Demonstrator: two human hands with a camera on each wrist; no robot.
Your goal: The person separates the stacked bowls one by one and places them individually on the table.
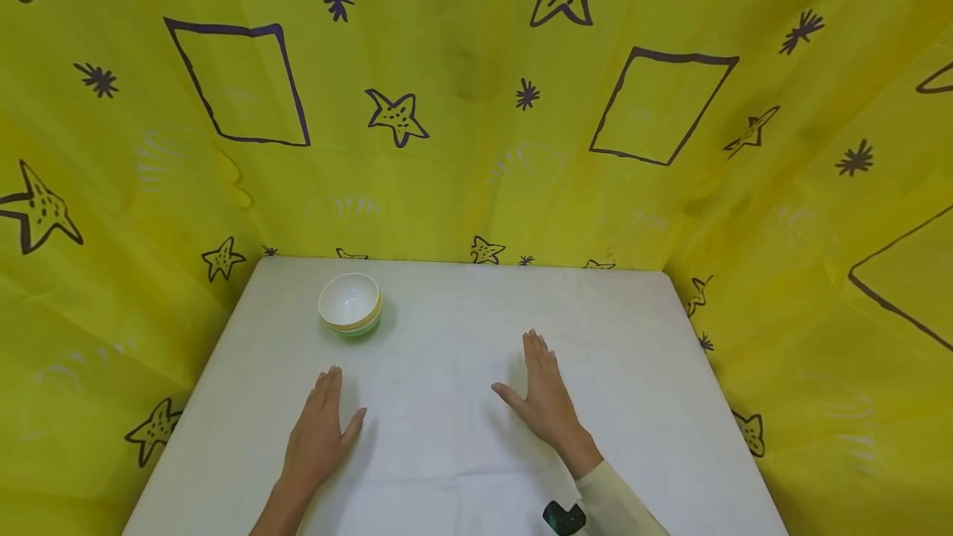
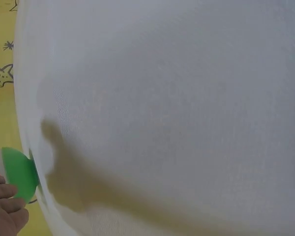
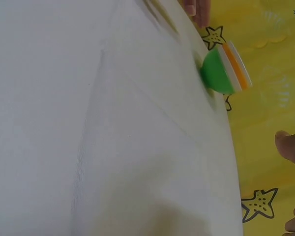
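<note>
Near the far left of the white table stand bowls [image 1: 350,302] that look nested, white inside, with an orange band and a green lower part. From the side, the green base [image 2: 20,173] shows in the left wrist view, partly behind the fingers of my left hand. My left hand [image 1: 316,433] is held over the table just in front of the bowls, fingers straight and thumb spread, holding nothing. To the right, my right hand [image 1: 548,404] has its fingers extended and thumb pointing inward, also with nothing in it. In the right wrist view the green bowl [image 3: 217,71] appears upright on the table.
A white cloth covers the table [image 1: 447,470], with a slight crease across its front part. Yellow curtains [image 1: 462,180] printed with stars and frames hang along the back and both sides. A dark device [image 1: 563,517] sits at the right sleeve.
</note>
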